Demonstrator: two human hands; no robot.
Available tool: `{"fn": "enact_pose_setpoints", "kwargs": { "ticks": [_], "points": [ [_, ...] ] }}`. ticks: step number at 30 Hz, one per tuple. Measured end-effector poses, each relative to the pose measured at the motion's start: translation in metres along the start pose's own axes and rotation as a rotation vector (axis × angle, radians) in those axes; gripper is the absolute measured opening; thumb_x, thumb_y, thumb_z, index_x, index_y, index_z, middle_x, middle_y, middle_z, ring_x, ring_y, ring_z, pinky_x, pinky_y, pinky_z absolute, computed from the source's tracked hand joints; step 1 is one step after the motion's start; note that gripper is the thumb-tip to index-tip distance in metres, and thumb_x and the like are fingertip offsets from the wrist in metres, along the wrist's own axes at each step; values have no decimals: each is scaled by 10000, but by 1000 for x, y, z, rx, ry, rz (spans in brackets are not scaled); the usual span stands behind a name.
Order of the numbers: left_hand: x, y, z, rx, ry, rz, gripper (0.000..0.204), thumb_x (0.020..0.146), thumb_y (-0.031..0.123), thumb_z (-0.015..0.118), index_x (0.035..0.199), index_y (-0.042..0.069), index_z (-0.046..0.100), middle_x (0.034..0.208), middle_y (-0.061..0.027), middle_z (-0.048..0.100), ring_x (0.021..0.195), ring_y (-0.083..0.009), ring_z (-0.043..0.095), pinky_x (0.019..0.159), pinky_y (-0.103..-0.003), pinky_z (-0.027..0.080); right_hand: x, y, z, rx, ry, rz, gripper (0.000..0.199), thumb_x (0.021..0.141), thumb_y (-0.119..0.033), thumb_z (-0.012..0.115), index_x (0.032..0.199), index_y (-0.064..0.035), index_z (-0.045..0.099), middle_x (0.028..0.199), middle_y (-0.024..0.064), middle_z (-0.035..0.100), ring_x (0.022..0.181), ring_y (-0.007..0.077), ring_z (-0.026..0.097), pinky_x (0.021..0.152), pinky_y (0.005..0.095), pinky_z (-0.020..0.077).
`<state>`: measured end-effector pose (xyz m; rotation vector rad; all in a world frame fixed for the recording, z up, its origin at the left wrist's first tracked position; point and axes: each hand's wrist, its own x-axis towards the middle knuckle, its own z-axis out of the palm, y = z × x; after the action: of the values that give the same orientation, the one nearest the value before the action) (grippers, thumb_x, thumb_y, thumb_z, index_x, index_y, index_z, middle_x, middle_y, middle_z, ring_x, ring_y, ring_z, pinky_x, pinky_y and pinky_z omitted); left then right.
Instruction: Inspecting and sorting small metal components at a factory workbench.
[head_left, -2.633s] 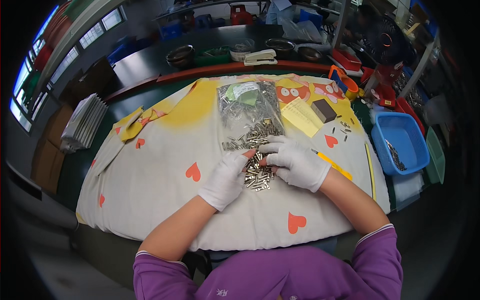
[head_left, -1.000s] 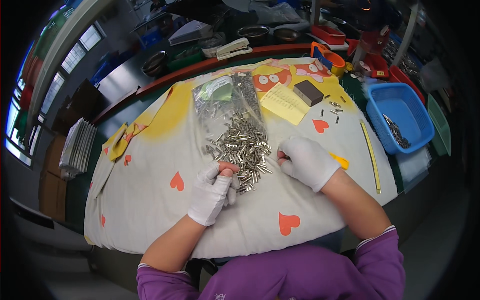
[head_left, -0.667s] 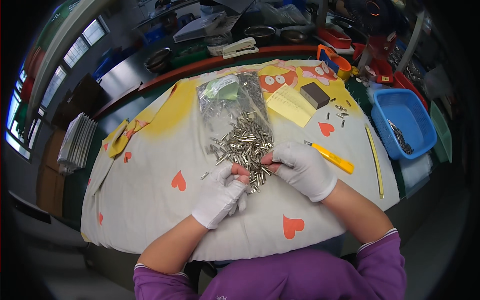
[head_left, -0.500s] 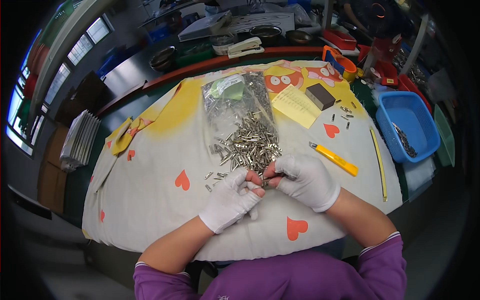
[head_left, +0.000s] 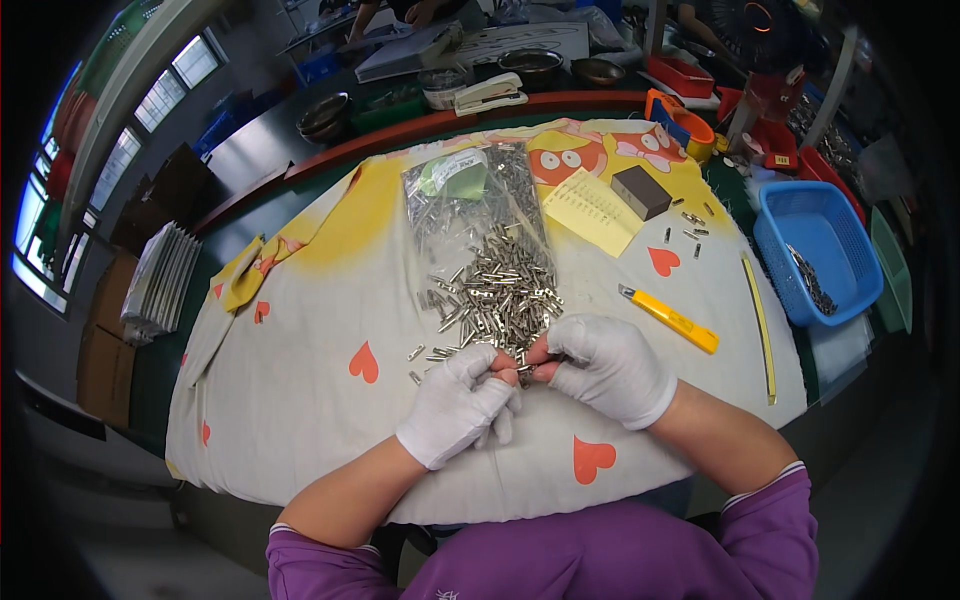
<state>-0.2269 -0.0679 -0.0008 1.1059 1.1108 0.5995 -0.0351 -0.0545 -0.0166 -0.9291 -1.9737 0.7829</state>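
Observation:
My left hand [head_left: 457,405] and my right hand [head_left: 612,370] wear white gloves that leave the thumb and fingertips bare. Their fingertips meet at the near edge of a heap of small silvery metal parts [head_left: 505,290]. Between them they pinch a small metal piece [head_left: 525,369], mostly covered by the fingers. The heap spills from the mouth of a clear plastic bag [head_left: 425,235], which holds more parts and bears a pale green label. A few loose parts lie just left of the heap, near my left hand.
A yellow utility knife [head_left: 672,320] lies right of my right hand. Beyond it are a yellow paper [head_left: 592,212], a dark block [head_left: 641,192] and several loose parts. A blue basket [head_left: 865,240] holding metal pieces stands at the right. Stacked white trays [head_left: 160,285] stand at the left.
My fingertips have drawn closer together, and the metal piece shows more between them. Another person's hands have come into view at the far end.

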Motion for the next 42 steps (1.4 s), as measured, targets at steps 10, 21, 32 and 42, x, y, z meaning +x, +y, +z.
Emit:
{"fn": "enact_pose_setpoints", "kwargs": {
  "ticks": [10, 21, 32, 42],
  "points": [
    [0, -3, -4, -10, -102, -25, 272, 941, 310, 426, 866, 59, 500, 633, -30, 560, 399, -98, 508, 346, -207, 321, 1, 1, -1, 46, -51, 87, 127, 744, -23, 678, 848, -24, 605, 773, 73, 613, 691, 148, 594, 633, 253, 476],
    [2, -7, -7, -95, -137, -6, 318, 944, 324, 399, 831, 43, 495, 638, -86, 588, 391, -130, 528, 313, -217, 334, 0, 3, 1, 39, -31, 51, 152, 756, -78, 689, 870, -21, 607, 775, 78, 613, 681, 161, 595, 626, 257, 475],
    [10, -16, -9, -305, -276, 11, 264, 916, 305, 493, 924, 42, 518, 812, -94, 598, 469, -108, 519, 335, -183, 300, 7, -3, -9, -47, 0, -68, 110, 731, -63, 689, 813, -24, 626, 763, 95, 600, 660, 213, 594, 601, 283, 471],
    [9, -15, -8, -298, -82, 43, 127, 907, 199, 500, 934, 76, 494, 721, -21, 527, 435, -58, 413, 374, -199, 289, 5, 6, -17, -467, -119, 89, 109, 675, -66, 684, 727, -46, 590, 734, 122, 526, 715, 286, 527, 648, 357, 443]
  ]
}}
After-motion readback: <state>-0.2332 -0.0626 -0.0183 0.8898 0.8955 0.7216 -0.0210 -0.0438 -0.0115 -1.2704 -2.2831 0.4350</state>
